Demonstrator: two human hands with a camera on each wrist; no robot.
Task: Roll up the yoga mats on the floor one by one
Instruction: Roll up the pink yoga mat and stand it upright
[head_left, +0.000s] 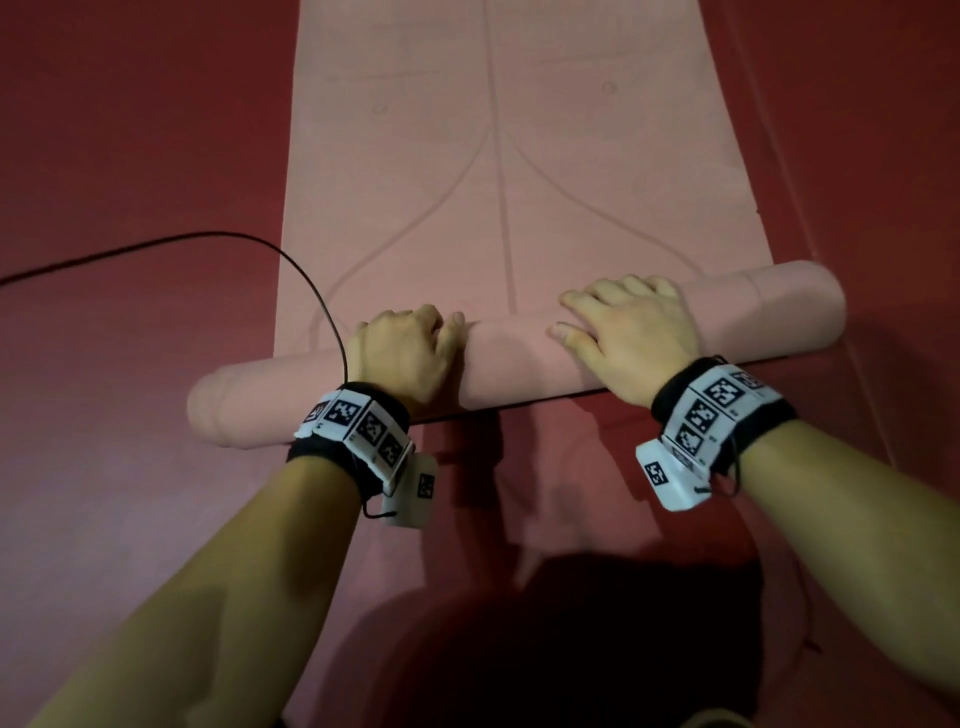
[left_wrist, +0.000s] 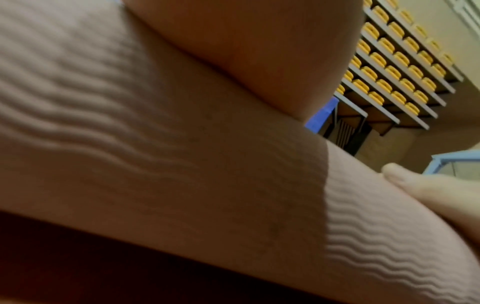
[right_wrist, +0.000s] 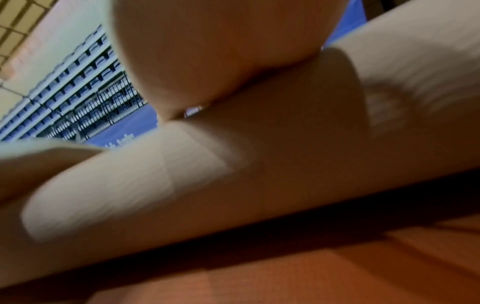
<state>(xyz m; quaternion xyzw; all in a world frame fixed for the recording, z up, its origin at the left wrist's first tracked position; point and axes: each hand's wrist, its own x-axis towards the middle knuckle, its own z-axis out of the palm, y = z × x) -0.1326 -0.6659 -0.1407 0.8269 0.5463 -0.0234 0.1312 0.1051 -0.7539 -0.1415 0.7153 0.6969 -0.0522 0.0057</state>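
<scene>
Head view looks steeply down; both wrist views look up, pressed close against the same mat roll (head_left: 519, 358)

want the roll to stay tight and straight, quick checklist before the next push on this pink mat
1. Both hands on the roll: left hand and right hand rest on top of the rolled part. ok
2. Roll square to the mat: it lies skewed, its right end farther forward than its left end. not ok
3. Flat part of the pink mat ahead free of wrinkles: ok
4. Black cable clear of the roll: it crosses the mat's left edge and runs over the roll to the left wrist. not ok
5. Roll tightness inside: cannot tell
</scene>
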